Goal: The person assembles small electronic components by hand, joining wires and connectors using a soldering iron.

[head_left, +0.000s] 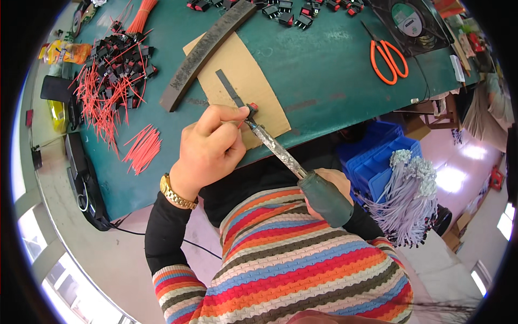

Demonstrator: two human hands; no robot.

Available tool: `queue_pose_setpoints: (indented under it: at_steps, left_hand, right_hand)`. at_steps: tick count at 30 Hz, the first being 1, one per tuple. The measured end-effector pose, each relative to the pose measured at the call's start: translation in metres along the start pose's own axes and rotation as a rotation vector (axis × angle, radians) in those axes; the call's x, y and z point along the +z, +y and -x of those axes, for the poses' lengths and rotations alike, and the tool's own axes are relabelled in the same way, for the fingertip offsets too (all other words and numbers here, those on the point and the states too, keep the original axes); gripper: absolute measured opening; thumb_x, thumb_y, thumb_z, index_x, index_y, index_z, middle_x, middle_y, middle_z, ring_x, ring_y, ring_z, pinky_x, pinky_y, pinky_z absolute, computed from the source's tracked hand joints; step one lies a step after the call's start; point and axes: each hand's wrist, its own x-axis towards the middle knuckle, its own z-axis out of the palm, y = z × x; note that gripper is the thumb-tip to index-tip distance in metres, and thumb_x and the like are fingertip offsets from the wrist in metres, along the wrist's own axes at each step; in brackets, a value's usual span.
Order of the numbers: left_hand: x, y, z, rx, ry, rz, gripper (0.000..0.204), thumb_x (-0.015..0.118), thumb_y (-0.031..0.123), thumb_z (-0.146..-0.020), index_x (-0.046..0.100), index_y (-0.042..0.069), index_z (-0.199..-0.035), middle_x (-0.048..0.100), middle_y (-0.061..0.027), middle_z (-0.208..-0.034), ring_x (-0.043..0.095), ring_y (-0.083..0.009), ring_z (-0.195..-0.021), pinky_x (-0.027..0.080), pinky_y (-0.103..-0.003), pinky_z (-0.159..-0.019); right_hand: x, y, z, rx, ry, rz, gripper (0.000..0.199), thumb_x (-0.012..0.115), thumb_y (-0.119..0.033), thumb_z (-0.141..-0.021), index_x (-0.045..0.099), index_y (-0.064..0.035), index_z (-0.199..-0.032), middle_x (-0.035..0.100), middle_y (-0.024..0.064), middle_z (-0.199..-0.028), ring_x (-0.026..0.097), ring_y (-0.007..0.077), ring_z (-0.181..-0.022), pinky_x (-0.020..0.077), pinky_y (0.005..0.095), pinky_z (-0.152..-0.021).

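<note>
Head view, right hand (329,186) mostly hidden, iron's handle (325,198)

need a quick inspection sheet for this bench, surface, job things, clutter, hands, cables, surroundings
surface: green bench top with a brown cardboard sheet lying on it
job's things: soldering iron, tip at a small black and red switch over the cardboard
clutter: pile of black switches with red wires, loose red wire pieces, orange scissors, dark curved strip, fan
hands: left hand pinches the switch; right hand grips the iron's dark handle
cables: black cable hanging below the bench edge
surroundings: blue bins, bundle of pale wires, light floor
</note>
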Motion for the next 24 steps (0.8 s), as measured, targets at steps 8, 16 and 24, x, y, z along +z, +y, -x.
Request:
queue_pose_setpoints:
  at_steps: [8, 16, 24]
  left_hand:
    - [0.000, 0.002, -0.001, -0.019, -0.001, 0.009, 0.021, 0.065, -0.009, -0.061, 0.049, 0.005, -0.064, 0.065, -0.0061, -0.095, 0.062, -0.0174, -0.062, 0.049, -0.028, -0.050]
    - [-0.002, 0.001, -0.003, -0.038, -0.021, 0.013, 0.021, 0.065, -0.008, -0.061, 0.048, 0.005, -0.063, 0.064, -0.0051, -0.097, 0.061, -0.0165, -0.060, 0.049, -0.028, -0.050]
    - [-0.001, 0.002, 0.000, -0.041, -0.021, 0.004, 0.020, 0.065, -0.006, -0.062, 0.048, 0.005, -0.064, 0.063, -0.0048, -0.095, 0.060, -0.0170, -0.059, 0.049, -0.028, -0.050]
  right_hand:
    - [-0.001, 0.000, -0.001, -0.023, -0.006, -0.032, 0.025, 0.069, -0.003, -0.062, 0.064, -0.0070, -0.087, 0.064, 0.0081, -0.081, 0.064, 0.0277, -0.069, 0.0505, 0.0333, -0.060]
    - [-0.009, -0.001, -0.013, -0.151, -0.059, 0.046, 0.024, 0.073, -0.007, -0.065, 0.059, 0.0019, -0.082, 0.064, 0.0145, -0.076, 0.066, 0.0290, -0.063, 0.0544, 0.0317, -0.057]
    - [-0.009, 0.005, -0.003, -0.037, -0.112, -0.041, 0.021, 0.070, -0.008, -0.066, 0.059, -0.0012, -0.082, 0.065, 0.0130, -0.082, 0.065, 0.0307, -0.069, 0.0512, 0.0372, -0.063]
